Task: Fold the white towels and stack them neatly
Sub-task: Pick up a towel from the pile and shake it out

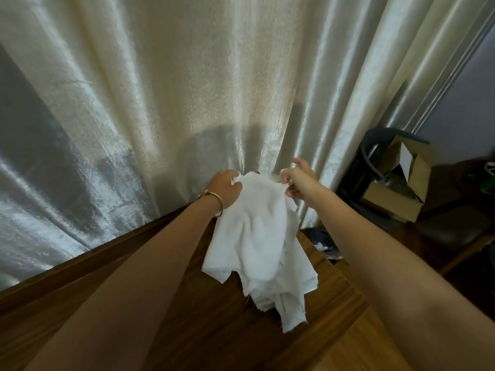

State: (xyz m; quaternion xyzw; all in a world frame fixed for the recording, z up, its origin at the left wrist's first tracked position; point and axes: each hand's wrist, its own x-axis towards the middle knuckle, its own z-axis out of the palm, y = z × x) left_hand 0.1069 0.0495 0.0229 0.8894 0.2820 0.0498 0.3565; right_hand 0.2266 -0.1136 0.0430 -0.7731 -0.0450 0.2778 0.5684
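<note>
A crumpled white towel [257,231] hangs in the air above a wooden table [214,338], its lower end drooping onto more white cloth [276,298] bunched on the tabletop. My left hand [225,187] pinches the towel's upper left corner, a thin bracelet on its wrist. My right hand [298,179] pinches the upper right corner between thumb and fingers. Both hands are raised close together near the curtain. How many towels lie in the bunch underneath is hidden by the hanging one.
A shiny cream curtain [187,89] fills the background just behind the table's far edge. To the right, beyond the table's edge, stand open cardboard boxes [401,183] and dark clutter on the floor [326,245].
</note>
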